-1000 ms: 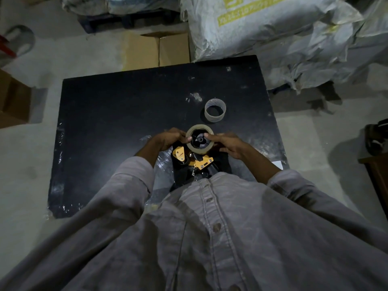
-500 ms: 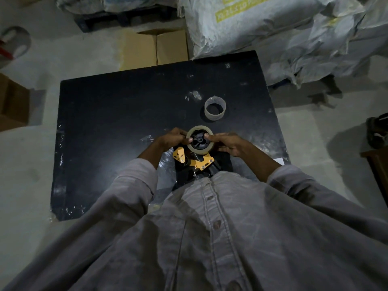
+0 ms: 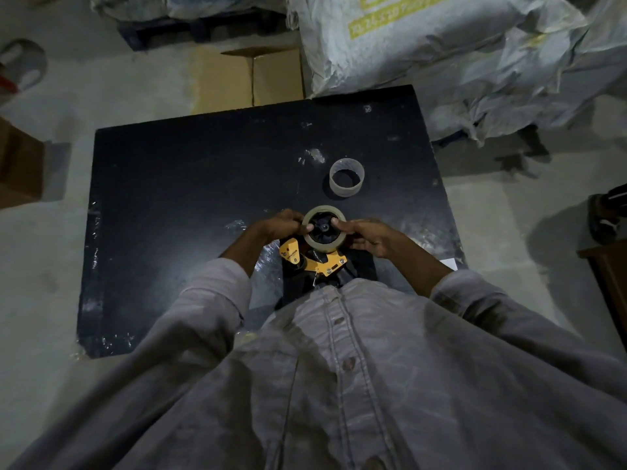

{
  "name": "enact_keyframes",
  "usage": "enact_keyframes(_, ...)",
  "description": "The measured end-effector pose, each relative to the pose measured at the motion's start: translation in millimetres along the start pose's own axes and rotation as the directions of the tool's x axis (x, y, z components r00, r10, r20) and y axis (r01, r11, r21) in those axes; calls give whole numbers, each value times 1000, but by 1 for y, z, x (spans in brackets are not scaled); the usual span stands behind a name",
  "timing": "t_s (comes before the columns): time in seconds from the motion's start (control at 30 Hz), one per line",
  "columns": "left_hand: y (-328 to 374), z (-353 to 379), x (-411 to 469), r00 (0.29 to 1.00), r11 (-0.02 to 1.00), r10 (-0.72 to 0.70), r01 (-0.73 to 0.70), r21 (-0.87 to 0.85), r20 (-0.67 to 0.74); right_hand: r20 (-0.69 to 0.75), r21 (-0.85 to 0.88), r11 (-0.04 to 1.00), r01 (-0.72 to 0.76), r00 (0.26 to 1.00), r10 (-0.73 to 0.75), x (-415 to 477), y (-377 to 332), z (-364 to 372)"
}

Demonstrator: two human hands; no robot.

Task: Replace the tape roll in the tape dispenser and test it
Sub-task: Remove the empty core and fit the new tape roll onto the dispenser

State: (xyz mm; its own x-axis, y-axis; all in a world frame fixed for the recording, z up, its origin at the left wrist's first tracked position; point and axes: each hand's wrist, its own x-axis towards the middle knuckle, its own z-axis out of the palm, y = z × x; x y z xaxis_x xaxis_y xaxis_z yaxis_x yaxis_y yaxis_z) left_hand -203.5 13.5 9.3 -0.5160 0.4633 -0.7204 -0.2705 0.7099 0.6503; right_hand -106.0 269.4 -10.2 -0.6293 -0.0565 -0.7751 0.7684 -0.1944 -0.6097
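Observation:
A yellow and black tape dispenser (image 3: 315,264) lies near the front edge of the black table (image 3: 190,184), close to my body. A tan tape roll (image 3: 320,244) sits around the dispenser's black hub. My left hand (image 3: 280,227) grips the roll's left side, thumb on its rim. My right hand (image 3: 368,237) holds the right side, with a fingertip pressed on the inner edge. Beyond them, an empty clear tape core (image 3: 346,178) stands alone on the table. The dispenser's handle is hidden under my shirt.
Crumpled clear film (image 3: 268,256) lies under the dispenser. A cardboard box (image 3: 251,79) and large white sacks (image 3: 441,45) stand behind the table. Another brown box (image 3: 17,164) is on the floor at the left, and a dark wooden piece (image 3: 610,283) at the right.
Both hands stay on the tape roll at the dispenser hub, with only slight finger shifts. The camera view has drifted a little.

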Motion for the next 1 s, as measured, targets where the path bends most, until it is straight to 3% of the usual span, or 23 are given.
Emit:
enact_keyframes(0.13, 4, -3, -7, 998, 953, 42, -28, 301, -40, 45, 17, 1000, 14, 999, -14, -4, 7, 4)
enact_keyframes(0.2, -4, -1, -3, 976, 889, 132, -38, 457, -174, 37, -9, 999, 44, 998, -43, -6, 6, 7)
enact_keyframes(0.27, -4, 10, -14, 920, 885, 212, -38, 464, -329, 14, -49, 996, 71, 997, -70, -6, 5, 8)
enact_keyframes(0.4, 1, 55, -59, 815, 877, 230, 63, 477, -531, -44, -137, 986, 90, 994, -97, -6, 6, 9)
enact_keyframes(0.53, -11, 94, -68, 742, 796, 305, 145, 588, -596, -59, -128, 990, 61, 996, -69, -5, 11, 5)
enact_keyframes(0.7, -21, 107, -66, 569, 783, 409, 182, 595, -713, -55, -136, 990, 45, 997, -53, -6, 12, 4)
enact_keyframes(0.83, -33, 113, -59, 551, 782, 428, 171, 600, -716, -54, -162, 986, 42, 997, -51, -3, 12, 1)
enact_keyframes(1.0, -41, 113, -50, 467, 799, 498, 81, 596, -731, -61, -186, 982, 36, 997, -48, 4, 16, -1)
